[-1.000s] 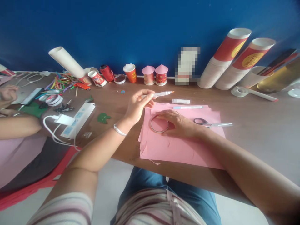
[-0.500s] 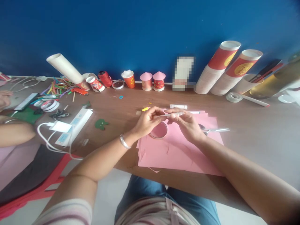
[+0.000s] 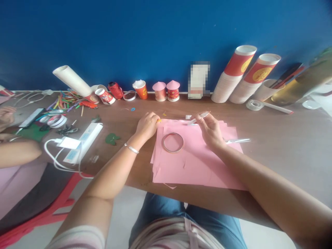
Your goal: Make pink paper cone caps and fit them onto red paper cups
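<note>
My right hand (image 3: 211, 129) is closed round a slim white pen-like object (image 3: 199, 118), tilted above the back edge of the pink paper sheets (image 3: 197, 159). My left hand (image 3: 147, 126) is at the sheets' back left corner, its fingertips closed on a small yellow piece (image 3: 158, 120). A thin round ring (image 3: 164, 145) lies on the paper between my hands. Beside my right wrist rest scissors (image 3: 238, 140), their handles mostly hidden. A white tube (image 3: 188, 117) on the table shows only partly behind my right hand.
Two pink-roofed paper-cup houses (image 3: 173, 91) stand by the blue wall, with stacked paper cups (image 3: 225, 88) to the right. Tape (image 3: 254, 104) lies near them. At left are a power strip (image 3: 88, 140), a green paper cutout (image 3: 112, 139) and another person's arm (image 3: 20, 152).
My hands have separated. The left moved left to the yellow piece; the right moved slightly right, holding the slim white object. The ring on the paper is now uncovered.
</note>
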The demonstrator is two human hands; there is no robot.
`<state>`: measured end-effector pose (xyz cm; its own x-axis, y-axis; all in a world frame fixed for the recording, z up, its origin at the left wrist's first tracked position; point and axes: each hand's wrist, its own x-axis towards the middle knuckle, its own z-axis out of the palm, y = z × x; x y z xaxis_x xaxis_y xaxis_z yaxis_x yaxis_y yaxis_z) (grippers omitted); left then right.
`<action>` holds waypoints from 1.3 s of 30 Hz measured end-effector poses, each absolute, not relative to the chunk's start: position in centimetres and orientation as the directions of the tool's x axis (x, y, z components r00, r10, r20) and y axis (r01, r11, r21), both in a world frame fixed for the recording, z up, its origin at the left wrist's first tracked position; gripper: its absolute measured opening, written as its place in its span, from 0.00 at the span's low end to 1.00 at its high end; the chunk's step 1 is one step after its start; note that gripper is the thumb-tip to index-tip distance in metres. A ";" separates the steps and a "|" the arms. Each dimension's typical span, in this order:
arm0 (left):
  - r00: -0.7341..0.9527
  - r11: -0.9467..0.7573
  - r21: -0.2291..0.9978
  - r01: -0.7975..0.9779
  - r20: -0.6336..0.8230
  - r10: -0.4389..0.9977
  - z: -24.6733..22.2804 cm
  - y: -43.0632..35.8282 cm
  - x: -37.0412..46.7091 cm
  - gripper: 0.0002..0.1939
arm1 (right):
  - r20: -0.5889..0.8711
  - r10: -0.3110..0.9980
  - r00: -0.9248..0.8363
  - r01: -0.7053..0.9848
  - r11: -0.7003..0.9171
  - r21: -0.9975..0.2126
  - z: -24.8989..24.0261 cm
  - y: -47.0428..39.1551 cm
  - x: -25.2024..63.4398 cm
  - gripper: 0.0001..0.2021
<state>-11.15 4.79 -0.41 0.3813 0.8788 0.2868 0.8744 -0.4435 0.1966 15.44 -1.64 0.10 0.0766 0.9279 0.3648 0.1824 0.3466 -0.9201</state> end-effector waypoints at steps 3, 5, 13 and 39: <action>0.348 -0.448 0.291 0.846 0.335 0.875 0.2 4.1 -10.8 0.06 | 0.433 0.899 0.056 0.467 0.360 -0.808 0.5 -1.9 15.9 0.21; 0.333 -0.499 0.438 0.748 0.402 0.853 0.5 3.4 -10.3 0.07 | 0.491 0.871 -0.026 0.699 0.366 -0.614 0.8 -2.0 16.2 0.22; 0.405 -0.639 0.606 0.473 0.494 0.769 0.3 1.6 -8.0 0.11 | 0.532 0.733 -0.424 0.876 0.482 0.034 0.4 -2.0 16.0 0.17; 0.657 -0.806 0.443 0.393 0.478 0.583 1.1 1.0 -7.7 0.08 | 0.350 0.711 -0.610 0.773 0.631 0.065 0.3 -2.4 16.1 0.16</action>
